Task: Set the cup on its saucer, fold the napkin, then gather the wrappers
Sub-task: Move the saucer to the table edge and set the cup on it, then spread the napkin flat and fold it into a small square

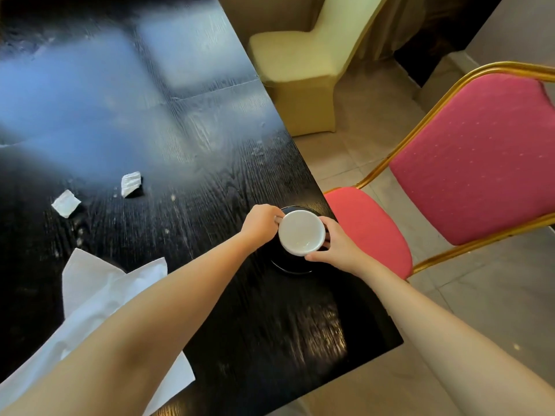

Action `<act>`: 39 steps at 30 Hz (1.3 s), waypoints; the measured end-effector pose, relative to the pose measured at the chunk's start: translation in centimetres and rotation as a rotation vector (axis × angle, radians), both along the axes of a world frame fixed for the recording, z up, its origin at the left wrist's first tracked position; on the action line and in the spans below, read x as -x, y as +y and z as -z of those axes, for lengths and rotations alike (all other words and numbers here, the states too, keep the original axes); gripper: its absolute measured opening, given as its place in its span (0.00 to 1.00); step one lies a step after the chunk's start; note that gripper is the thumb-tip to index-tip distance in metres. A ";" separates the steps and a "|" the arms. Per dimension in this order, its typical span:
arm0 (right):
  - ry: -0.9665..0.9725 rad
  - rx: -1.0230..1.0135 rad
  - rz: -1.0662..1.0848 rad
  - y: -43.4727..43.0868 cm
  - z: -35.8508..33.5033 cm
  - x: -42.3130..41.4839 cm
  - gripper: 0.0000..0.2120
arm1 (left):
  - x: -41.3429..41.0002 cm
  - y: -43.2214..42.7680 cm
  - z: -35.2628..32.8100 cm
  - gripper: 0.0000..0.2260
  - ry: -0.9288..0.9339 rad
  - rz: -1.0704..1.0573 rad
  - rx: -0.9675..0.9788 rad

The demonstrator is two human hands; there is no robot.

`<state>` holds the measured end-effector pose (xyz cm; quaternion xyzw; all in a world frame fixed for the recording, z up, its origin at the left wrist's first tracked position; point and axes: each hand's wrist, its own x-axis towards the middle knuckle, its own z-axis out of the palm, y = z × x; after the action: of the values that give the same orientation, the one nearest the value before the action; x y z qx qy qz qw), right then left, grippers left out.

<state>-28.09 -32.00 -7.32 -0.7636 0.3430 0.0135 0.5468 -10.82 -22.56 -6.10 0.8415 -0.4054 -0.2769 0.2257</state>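
Cup [301, 232] covers saucer [292, 265] — contact unclear, handle hidden.

Glossy black wood-grain table [180, 121], glazed white cup [301, 232]

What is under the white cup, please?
Under the white cup lies a black saucer on the black table. The cup and both hands hide the saucer's middle, so contact is unclear.

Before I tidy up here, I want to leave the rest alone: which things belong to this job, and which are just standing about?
Job: cup, held by left hand and right hand; saucer; napkin; two wrappers.

Standing about: red chair, covered chair.
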 end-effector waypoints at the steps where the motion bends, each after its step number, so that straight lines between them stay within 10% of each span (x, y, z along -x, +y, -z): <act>1: 0.002 0.022 0.022 0.4 0.1 0.0 0.39 | -0.1 -0.2 0.0 0.11 0.004 -0.009 0.014; 17: 0.026 0.128 0.257 4.3 0.9 -0.3 0.43 | -1.5 -1.9 -1.4 0.12 -0.028 0.197 0.009; 31: 0.492 0.347 -0.533 -1.5 -12.5 -5.9 0.33 | -7.8 5.2 -10.3 0.19 -0.203 0.312 -0.475; 39: 0.599 0.211 -0.853 5.5 -17.4 -15.8 0.29 | -10.1 17.4 -15.2 0.20 0.007 0.104 -0.554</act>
<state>-12.27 -26.51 10.08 -0.8488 0.1425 0.4177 0.2911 -0.77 -5.21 9.06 0.8482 -0.3561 -0.3913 -0.0263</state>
